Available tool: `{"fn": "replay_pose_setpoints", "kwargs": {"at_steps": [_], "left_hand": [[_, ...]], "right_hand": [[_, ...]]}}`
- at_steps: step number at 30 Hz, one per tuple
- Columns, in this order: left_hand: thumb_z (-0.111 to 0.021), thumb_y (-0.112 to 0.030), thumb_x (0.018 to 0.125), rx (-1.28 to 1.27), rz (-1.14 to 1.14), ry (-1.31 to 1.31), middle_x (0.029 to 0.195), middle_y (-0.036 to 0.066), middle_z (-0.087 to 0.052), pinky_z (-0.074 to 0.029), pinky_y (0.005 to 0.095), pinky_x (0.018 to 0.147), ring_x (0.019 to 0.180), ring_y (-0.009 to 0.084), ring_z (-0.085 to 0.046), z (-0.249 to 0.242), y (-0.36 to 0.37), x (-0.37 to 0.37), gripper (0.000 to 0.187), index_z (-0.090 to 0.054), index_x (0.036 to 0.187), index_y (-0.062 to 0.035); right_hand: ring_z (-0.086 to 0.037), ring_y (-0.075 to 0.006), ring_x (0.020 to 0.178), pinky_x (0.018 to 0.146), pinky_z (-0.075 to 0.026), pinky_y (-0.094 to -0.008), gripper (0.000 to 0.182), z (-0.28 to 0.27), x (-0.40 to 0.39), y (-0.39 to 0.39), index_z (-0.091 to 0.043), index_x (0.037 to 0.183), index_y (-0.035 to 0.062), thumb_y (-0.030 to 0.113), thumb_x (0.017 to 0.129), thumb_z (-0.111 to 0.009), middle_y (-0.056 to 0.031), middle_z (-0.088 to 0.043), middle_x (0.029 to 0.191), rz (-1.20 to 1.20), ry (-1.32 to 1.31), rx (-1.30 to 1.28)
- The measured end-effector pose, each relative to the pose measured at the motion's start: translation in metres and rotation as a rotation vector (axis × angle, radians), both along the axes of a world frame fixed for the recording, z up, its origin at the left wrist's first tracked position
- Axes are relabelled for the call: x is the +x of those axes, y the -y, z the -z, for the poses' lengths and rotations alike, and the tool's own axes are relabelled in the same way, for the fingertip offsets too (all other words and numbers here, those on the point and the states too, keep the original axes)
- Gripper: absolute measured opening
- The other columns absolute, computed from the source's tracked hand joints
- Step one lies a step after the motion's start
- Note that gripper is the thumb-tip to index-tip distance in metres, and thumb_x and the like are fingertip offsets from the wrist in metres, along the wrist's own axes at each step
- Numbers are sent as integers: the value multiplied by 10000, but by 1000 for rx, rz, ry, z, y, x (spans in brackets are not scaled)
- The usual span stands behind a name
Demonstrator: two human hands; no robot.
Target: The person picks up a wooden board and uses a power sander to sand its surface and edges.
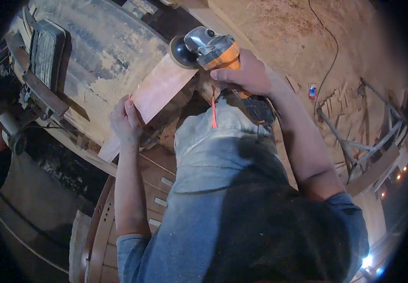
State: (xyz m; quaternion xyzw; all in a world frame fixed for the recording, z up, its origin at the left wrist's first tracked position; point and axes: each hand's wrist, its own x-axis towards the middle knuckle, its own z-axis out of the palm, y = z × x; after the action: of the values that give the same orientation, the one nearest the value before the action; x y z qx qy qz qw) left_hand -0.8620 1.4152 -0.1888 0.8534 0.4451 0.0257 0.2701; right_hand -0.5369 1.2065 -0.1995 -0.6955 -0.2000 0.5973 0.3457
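Observation:
My right hand [251, 78] is wrapped round the orange and grey body of an angle grinder [219, 49]. Its round disc [180, 53] sits right at the far end of a flat, pale wooden board [165, 89]. The board slants from there down toward the lower left. Partway along it, my left hand [127, 120] grips the board, thumb on top and the other fingers mostly hidden. Behind the board lies a worn, dust-covered work surface [95, 54]. A red-orange strip [214, 111] hangs in front of my trousers.
A ribbed rectangular object [47, 54] rests on the work surface at left. Slatted woodwork [105, 226] stands at lower left. On the sandy ground at right are a dark cable [335, 52], a small blue-red packet [312, 91] and a metal frame [345, 141].

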Motion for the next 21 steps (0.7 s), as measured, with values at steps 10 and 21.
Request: {"fn": "replay_pose_setpoints", "kwargs": {"at_steps": [10, 21], "left_hand": [[-470, -412, 1060, 1, 26, -35, 743, 190, -669, -499, 446, 673, 722, 360, -677, 12, -7, -15, 488, -743, 1053, -7], [-453, -420, 1065, -84, -43, 41, 684, 151, -622, -471, 419, 651, 664, 306, -636, 3, -2, 3, 509, -727, 1061, 8]], "right_hand": [[-697, -230, 1038, 968, -519, -371, 616, 23, 8, 0, -717, 1221, 38, 474, 802, -839, -113, -746, 1127, 88, -128, 57], [-681, -202, 1009, 935, -522, -361, 583, 43, 7, 24, -715, 1226, 46, 445, 818, -833, -95, -739, 1102, 157, -255, 52]]}}
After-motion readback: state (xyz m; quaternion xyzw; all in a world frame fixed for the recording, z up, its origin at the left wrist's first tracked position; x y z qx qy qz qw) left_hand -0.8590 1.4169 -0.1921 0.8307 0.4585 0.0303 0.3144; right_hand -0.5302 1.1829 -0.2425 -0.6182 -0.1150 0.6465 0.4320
